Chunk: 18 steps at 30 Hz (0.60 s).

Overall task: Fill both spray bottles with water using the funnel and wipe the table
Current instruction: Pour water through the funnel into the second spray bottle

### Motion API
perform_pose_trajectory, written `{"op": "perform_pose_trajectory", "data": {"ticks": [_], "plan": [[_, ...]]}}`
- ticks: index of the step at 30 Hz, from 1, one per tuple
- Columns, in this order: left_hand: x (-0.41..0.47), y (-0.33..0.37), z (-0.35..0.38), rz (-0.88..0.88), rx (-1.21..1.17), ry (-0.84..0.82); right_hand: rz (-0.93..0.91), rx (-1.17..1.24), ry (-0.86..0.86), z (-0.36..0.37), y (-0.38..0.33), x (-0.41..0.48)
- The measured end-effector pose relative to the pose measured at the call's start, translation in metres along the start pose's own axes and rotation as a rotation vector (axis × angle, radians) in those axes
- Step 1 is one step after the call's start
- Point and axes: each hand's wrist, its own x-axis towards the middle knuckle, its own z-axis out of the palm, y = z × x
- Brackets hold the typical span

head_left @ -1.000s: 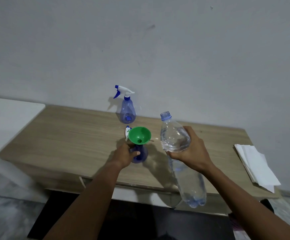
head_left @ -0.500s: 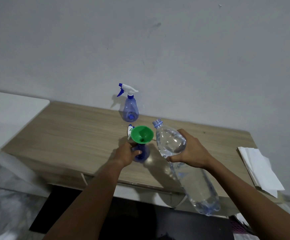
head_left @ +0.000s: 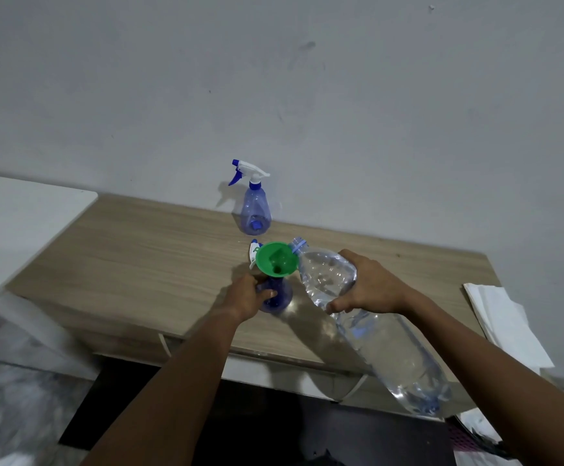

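No text, label or number can be read anywhere.

Person is showing bare left forearm (head_left: 179,381) and bare right forearm (head_left: 475,348), both running uncovered to frame edge. Left hand (head_left: 247,294) and right hand (head_left: 371,284) are showing bare too.

Funnel (head_left: 275,260) sits in the near spray bottle (head_left: 279,299), mid-table (head_left: 139,257), with a spray head (head_left: 253,252) just behind it. Second spray bottle (head_left: 255,210) stands further back by the wall (head_left: 375,129). Water bottle (head_left: 391,348) comes in from the right, mouth at the funnel's rim. Napkins (head_left: 506,324) lie far right.
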Motion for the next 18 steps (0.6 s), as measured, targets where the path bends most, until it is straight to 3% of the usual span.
{"op": "perform_pose_trajectory", "data": {"ticks": [18], "plan": [[-0.0045, 0.0044, -0.0020, -0.016, -0.007, 0.000, 0.017, -0.010, -0.120, -0.0065, -0.0047, 0.0017]]}}
